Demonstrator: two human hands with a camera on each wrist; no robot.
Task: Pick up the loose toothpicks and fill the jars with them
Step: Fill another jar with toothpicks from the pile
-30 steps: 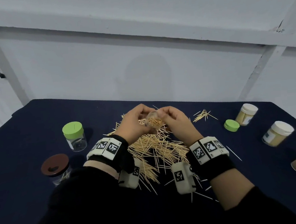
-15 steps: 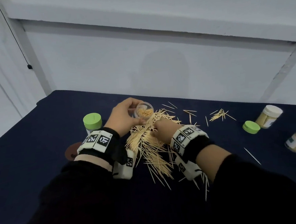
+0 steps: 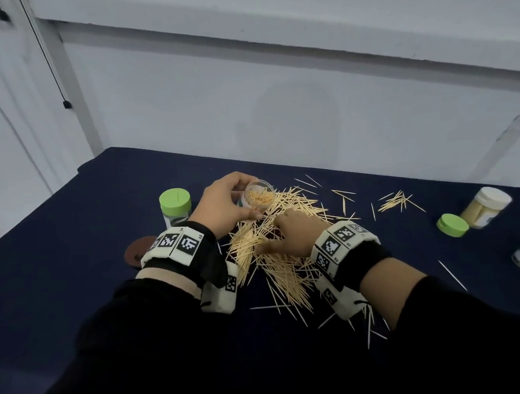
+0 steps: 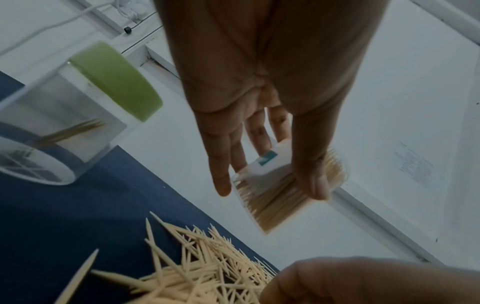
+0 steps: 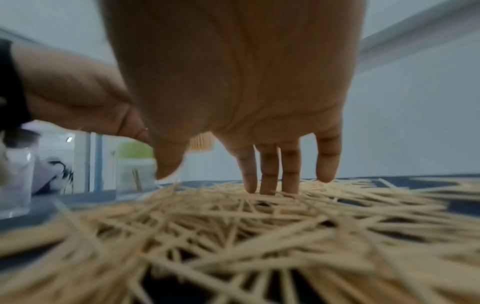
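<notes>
Nearest, the loose toothpicks (image 3: pixel 275 257) are heaped crisscross on the tabletop (image 3: pixel 73 271) directly beneath the right hand (image 3: pixel 292 237), its grip spread with fingertips (image 5: pixel 269 185) touching them, while just beyond, the open jar (image 3: pixel 257 197) is clasped tilted by the left hand (image 3: pixel 222 205).

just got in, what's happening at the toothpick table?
A person is filling jars. The left hand grips an open clear jar, tilted and already well stocked with toothpicks. The right hand is spread on the loose toothpick pile on the dark blue table, fingertips touching the sticks, nothing pinched yet. A green-lidded jar stands nearby.
</notes>
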